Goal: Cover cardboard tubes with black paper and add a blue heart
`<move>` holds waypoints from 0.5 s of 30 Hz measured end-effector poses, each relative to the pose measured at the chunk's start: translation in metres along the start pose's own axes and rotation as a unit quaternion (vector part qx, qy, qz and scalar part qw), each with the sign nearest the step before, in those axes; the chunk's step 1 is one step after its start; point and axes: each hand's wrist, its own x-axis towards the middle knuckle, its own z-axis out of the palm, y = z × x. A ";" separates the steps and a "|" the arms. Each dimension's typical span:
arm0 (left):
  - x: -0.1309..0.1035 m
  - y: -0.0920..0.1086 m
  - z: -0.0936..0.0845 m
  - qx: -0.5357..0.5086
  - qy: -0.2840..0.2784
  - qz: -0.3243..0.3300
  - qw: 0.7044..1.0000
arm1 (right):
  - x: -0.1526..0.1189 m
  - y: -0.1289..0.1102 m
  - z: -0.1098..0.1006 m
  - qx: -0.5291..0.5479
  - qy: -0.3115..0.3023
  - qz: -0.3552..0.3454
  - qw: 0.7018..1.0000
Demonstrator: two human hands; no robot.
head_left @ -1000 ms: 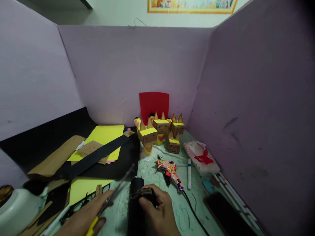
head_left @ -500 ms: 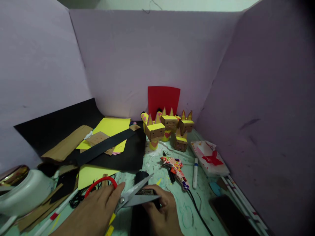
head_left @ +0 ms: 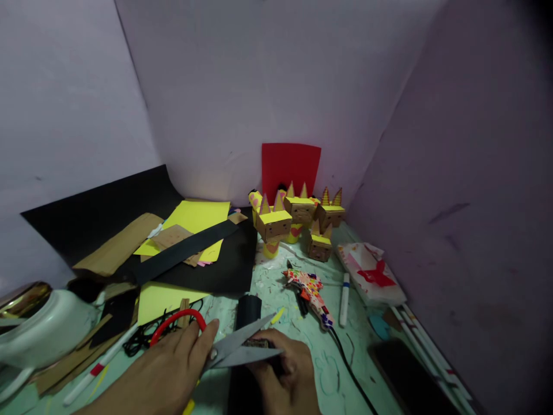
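Note:
My left hand [head_left: 173, 363] is closed on the red-handled scissors [head_left: 239, 340], whose blades are spread and point to the right. Between the blades shows a small dark piece with a rough brown top [head_left: 258, 343], gripped in the curled fingers of my right hand [head_left: 296, 369]. Part of that piece is hidden by the blades and fingers, so I cannot tell its full shape. Beneath both hands a black paper strip [head_left: 248, 308], curled at its far end, lies on the pale green table. A small yellow scrap [head_left: 279, 315] is just beyond the blade tips.
Several cardboard animal figures [head_left: 274, 225] stand at the back before a red sheet [head_left: 291, 164]. A patterned glue gun [head_left: 311, 294], a white marker [head_left: 344, 300] and a phone [head_left: 410, 377] lie right. Yellow paper [head_left: 205, 213], cardboard and a white pot [head_left: 47, 328] are left.
The scissor blades have come slightly closer together around the dark piece. Both hands stay in nearly the same place, and the view has tipped down a little.

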 end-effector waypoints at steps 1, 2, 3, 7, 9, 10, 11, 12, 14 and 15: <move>0.000 0.000 0.000 0.011 -0.001 -0.001 1.000 | -0.001 -0.001 0.000 -0.001 0.005 0.010 1.000; 0.000 0.000 0.000 0.017 -0.006 0.005 1.000 | -0.003 -0.001 0.001 0.002 0.014 0.023 1.000; 0.000 -0.001 0.002 0.020 -0.013 0.016 1.000 | -0.004 -0.002 0.002 0.007 0.023 0.039 0.999; 0.001 -0.008 0.008 0.022 -0.019 0.059 0.998 | -0.009 -0.006 0.007 0.032 0.063 0.095 0.993; 0.002 -0.011 0.009 0.023 -0.011 0.070 0.997 | -0.010 -0.007 0.008 0.037 0.071 0.100 0.992; 0.002 -0.012 0.009 0.020 -0.010 0.073 0.997 | -0.010 -0.007 0.008 0.038 0.073 0.101 0.991; 0.003 -0.013 0.008 0.014 -0.011 0.075 0.997 | -0.010 -0.007 0.008 0.040 0.073 0.104 0.991; 0.003 -0.014 0.007 0.006 -0.015 0.075 0.997 | -0.010 -0.007 0.009 0.043 0.072 0.109 0.991; 0.005 -0.015 0.006 -0.012 -0.023 0.072 0.997 | -0.010 -0.006 0.009 0.051 0.066 0.125 0.989; 0.005 -0.016 0.006 -0.025 -0.029 0.072 0.997 | -0.010 -0.006 0.009 0.055 0.063 0.132 0.988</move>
